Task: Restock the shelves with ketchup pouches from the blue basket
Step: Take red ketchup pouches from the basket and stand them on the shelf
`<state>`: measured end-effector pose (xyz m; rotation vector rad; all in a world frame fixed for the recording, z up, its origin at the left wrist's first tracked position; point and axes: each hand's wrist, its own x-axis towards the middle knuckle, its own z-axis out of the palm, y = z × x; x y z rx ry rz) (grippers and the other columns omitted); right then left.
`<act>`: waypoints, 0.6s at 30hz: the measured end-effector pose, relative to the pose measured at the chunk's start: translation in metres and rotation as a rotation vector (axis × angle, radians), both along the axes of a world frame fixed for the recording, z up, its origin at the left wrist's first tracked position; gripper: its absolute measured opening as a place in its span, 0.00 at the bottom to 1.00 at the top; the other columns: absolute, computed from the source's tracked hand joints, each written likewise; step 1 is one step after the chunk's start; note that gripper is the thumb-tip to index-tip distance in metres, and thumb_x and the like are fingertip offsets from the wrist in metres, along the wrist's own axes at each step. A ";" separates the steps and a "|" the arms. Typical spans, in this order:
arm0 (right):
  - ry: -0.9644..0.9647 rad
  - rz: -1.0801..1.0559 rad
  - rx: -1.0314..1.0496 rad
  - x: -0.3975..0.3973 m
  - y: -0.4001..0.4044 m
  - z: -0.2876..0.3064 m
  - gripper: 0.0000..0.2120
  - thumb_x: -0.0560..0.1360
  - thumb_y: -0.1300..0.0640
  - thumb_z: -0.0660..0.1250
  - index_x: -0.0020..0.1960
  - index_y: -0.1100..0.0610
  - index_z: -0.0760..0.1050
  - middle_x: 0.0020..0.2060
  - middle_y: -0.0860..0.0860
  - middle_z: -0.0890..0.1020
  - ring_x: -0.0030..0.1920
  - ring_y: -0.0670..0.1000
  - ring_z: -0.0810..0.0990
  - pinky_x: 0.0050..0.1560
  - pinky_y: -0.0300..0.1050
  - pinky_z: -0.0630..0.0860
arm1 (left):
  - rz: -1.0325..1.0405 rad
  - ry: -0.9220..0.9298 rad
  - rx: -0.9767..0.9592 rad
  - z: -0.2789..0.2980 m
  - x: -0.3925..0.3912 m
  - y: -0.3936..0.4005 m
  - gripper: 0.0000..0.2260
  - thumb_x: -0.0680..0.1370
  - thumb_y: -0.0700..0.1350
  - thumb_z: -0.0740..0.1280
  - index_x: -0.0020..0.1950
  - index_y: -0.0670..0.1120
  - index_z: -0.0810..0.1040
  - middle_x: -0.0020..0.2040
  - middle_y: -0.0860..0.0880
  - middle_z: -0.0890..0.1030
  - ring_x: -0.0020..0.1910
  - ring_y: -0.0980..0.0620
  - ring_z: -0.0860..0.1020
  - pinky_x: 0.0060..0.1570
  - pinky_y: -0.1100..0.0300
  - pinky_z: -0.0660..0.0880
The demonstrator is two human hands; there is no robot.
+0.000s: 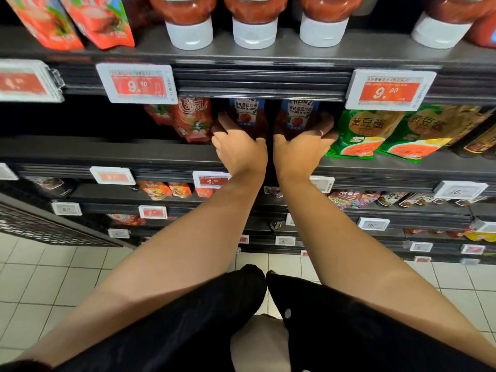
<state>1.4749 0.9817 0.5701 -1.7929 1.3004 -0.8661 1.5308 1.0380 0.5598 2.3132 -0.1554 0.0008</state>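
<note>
You are working at the middle shelf (112, 150) with both hands reaching in under the shelf above; going from the left, that part of the shelf is lying dark and bare at its front, then two red tomato pouches (192, 120) of another brand are leaning together just beside your left hand (239, 149); that hand is curling round the left Heinz ketchup pouch (248, 114), fingers on its left edge and thumb at its right; your right hand (302, 147) is mirroring it on the right Heinz ketchup pouch (299, 115), fingers wrapping its right edge; so you are holding two pouches, one per hand, both standing upright and side by side on the shelf, apparently being seated or straightened; whether more are standing behind them I cannot tell; to the right, two green soybean-paste pouches (389, 132) are leaning forward, just beside your right hand; on the shelf above, two red pouches are standing at the left and at least four upside-down ketchup bottles (255, 22) to their right; the blue basket is not showing here, so what is left to restock I cannot count; judging by the dark gap on the left, you are likely partway through, not finishing.
</note>
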 end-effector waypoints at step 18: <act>0.348 0.051 -0.147 0.043 -0.048 -0.011 0.30 0.80 0.45 0.64 0.74 0.63 0.64 0.72 0.61 0.68 0.72 0.62 0.65 0.70 0.47 0.57 | -0.007 0.039 -0.022 0.000 0.048 -0.033 0.43 0.74 0.52 0.74 0.81 0.43 0.53 0.75 0.39 0.65 0.72 0.39 0.68 0.70 0.49 0.68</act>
